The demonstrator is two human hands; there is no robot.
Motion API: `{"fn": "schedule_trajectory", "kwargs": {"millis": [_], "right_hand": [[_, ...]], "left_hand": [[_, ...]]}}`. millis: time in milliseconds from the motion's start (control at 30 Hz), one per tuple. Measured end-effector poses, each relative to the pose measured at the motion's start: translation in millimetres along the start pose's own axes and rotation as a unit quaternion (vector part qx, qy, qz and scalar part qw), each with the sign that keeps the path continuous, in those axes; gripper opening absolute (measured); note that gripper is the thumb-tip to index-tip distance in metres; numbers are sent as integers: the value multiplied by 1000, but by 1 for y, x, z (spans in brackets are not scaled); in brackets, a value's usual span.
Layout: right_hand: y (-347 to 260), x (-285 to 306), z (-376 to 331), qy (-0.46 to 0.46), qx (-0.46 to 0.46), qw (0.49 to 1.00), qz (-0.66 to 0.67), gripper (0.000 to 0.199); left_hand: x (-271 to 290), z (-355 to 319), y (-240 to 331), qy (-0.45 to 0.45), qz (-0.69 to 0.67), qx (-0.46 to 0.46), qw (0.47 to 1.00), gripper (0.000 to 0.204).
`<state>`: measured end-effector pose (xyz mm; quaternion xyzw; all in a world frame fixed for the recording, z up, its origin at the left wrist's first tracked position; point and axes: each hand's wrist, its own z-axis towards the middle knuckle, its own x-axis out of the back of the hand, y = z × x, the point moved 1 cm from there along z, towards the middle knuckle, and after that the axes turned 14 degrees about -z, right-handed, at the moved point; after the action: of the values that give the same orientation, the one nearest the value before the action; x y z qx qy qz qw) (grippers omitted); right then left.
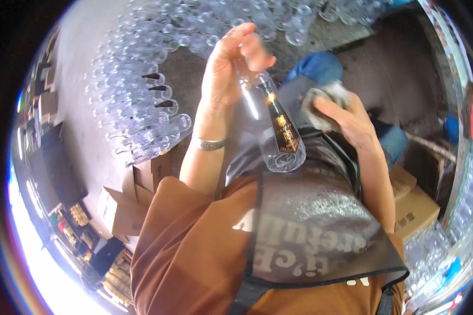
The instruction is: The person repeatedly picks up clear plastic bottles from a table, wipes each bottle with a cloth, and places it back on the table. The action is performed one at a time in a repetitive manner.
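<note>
My left hand [231,63] grips the neck of a clear glass bottle [270,123] with a dark label, holding it tilted so its base points toward my chest. A silver bracelet [210,143] circles that wrist. My right hand [347,118] is closed on a crumpled grey cloth [326,100] just to the right of the bottle, apart from it. A dark translucent apron [310,220] covers my brown shirt below both hands.
Rows of empty clear bottles [142,89] lie stacked on the floor at the left and along the top. Cardboard boxes [123,210] sit at lower left and at the right [415,207]. More clear bottles [457,220] pile up at the right edge.
</note>
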<state>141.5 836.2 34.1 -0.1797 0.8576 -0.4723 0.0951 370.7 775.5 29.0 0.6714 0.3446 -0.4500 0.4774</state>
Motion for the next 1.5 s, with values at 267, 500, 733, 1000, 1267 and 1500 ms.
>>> {"fn": "schedule_trajectory", "kwargs": {"millis": [267, 500, 733, 1000, 1267, 1500], "right_hand": [[40, 53, 1, 172, -24, 974, 145, 15], [64, 58, 4, 178, -22, 974, 137, 17], [69, 55, 8, 193, -53, 972, 126, 19], [73, 55, 7, 183, -56, 976, 107, 19], [75, 49, 6, 173, -86, 978, 85, 20], [77, 46, 7, 159, -88, 979, 89, 21]], "left_hand": [[81, -39, 120, 272, 426, -354, 787, 15], [193, -4, 186, 321, 607, -482, 545, 18], [234, 11, 237, 349, 591, -501, 527, 21], [261, 21, 258, 379, 565, -525, 512, 23], [265, 27, 249, 392, 512, -553, 528, 25], [249, 34, 247, 475, 506, -502, 516, 30]]}}
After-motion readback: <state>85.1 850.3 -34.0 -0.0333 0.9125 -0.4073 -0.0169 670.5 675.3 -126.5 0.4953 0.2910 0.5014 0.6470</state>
